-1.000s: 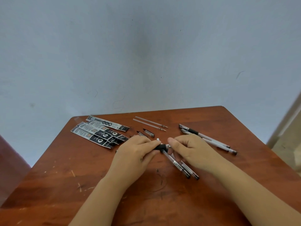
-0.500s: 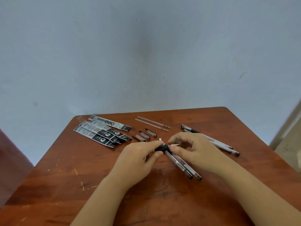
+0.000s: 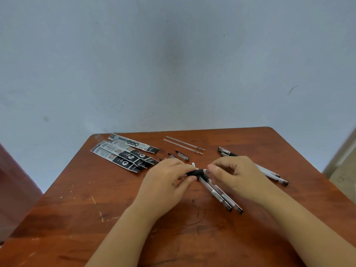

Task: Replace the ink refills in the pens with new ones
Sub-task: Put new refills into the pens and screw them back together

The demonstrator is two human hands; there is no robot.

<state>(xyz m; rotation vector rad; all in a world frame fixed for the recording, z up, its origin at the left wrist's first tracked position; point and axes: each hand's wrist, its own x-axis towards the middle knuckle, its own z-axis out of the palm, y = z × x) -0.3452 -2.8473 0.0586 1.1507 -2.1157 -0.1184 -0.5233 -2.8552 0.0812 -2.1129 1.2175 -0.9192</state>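
Left hand [image 3: 165, 182]: grips black pen grip [image 3: 196, 172]
Right hand [image 3: 234, 176]: pinches the grip's right end
Desk [image 3: 77, 218]: refill packs [image 3: 123, 154] far left

— What is the reddish-brown wooden desk [image 3: 77, 218] like?
— Smooth and faintly glossy, with pale scratches and scuffs.
— And the pens?
— The clear plastic pen barrels [image 3: 219, 195] shine; the black grip section [image 3: 196, 172] looks matt, perhaps rubber.
— The flat black-and-white refill packets [image 3: 123, 157]?
— Glossy printed film. The pale blue-grey wall [image 3: 173, 64] is matt, lightly marked.
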